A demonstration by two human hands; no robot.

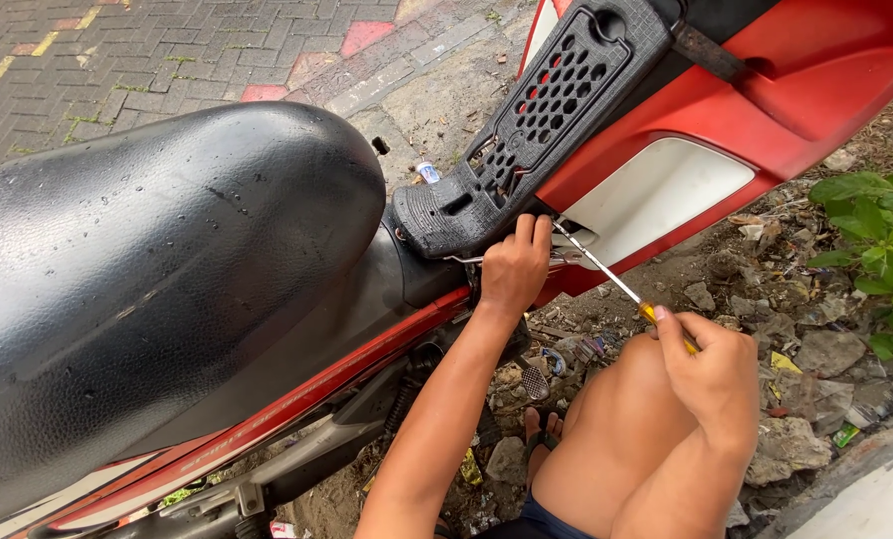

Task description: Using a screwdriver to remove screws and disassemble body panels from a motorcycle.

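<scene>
Brick paving [167,50] fills the far ground beyond a parked motorbike, and rubble and litter [766,299] cover the dirt on the near side, with a leafy plant [881,240] at the right edge. From the head camera, looking down, the wet black seat [147,269] takes up the left half, and behind it sits a black perforated rear rack [526,130] above the red and white tail panel [666,180]. The left hand [513,269] is pressed against the lower corner of the rack where it meets the panel, fingers curled over the edge as if steadying or gripping it; whether anything small lies under the fingers cannot be told. The right hand [711,374] is closed around the yellow handle of a screwdriver [611,279], thumb along the top. The tool's long axis runs diagonally, from the handle at lower right up and left to its tip, which meets the seam just beside the left hand's fingertips. The left hand is the nearer of the two to that seam. Below, a bare knee [626,399] and a sandalled foot [541,429] show the person crouching close beside the bike.
</scene>
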